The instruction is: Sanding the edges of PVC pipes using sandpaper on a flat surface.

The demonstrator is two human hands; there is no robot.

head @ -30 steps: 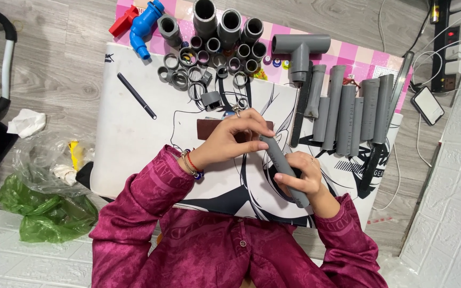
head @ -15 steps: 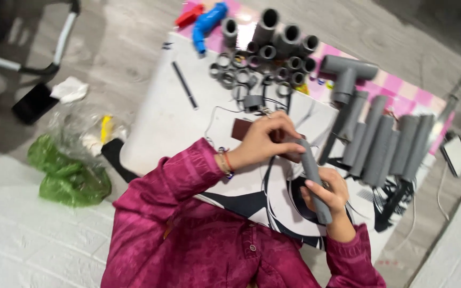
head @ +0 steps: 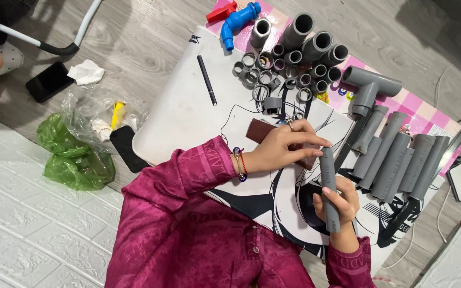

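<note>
My right hand [head: 338, 205] grips the lower half of a short grey plastic pipe [head: 327, 168], holding it nearly upright over a white mat with a black drawing [head: 188, 122]. My left hand [head: 284, 146], with a beaded bracelet at the wrist, lies across a brown rectangular strip [head: 258, 130]. Its fingertips press that strip against the pipe's upper end. Both sleeves are magenta.
A row of grey pipe lengths [head: 396, 157] and a grey tee fitting [head: 369, 85] lie to the right. Several grey couplings and rings [head: 289, 64] sit at the top, with a blue tap [head: 238, 18], a red part [head: 221, 12] and a black pen [head: 206, 80]. At left are a green bag [head: 73, 157] and a phone [head: 49, 81].
The view has swung and tilted, so everything sits further right. My left hand stays at the pipe's upper end and my right hand keeps its grip.
</note>
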